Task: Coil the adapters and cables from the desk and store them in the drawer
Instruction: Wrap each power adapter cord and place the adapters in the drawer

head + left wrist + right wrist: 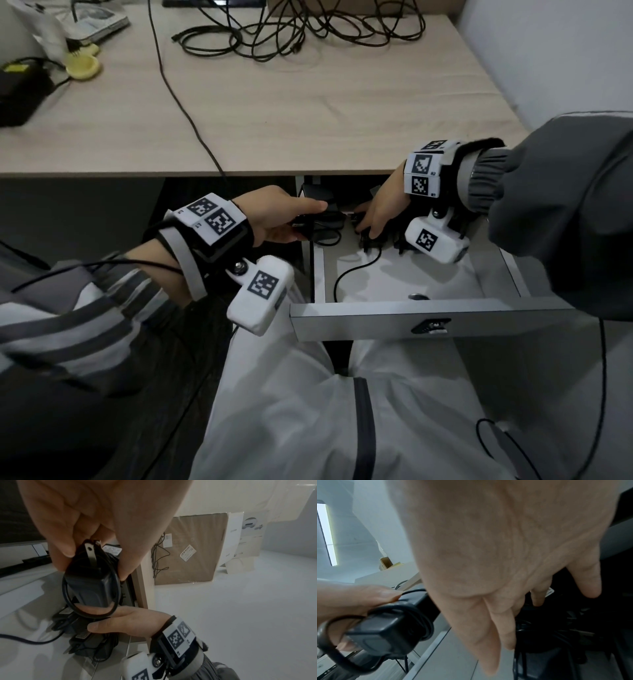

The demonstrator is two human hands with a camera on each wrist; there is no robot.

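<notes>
Wooden desk [308, 113] beside a white wall [548, 51]; cardboard box [192, 550] on the floor.

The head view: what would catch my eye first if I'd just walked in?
Probably the two hands meeting at the open grey metal drawer under the pale wooden desk: the left hand grips a black plug-in power adapter with its cable coiled around it, while the right hand reaches among adapters already inside. Then the tangle of loose black cables at the desk's far edge.

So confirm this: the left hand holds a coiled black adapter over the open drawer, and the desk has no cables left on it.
Wrong on the desk. The head view shows a tangle of black cables still lying on the desk. The rest stands: the left hand holds the coiled black adapter over the open drawer.
</notes>
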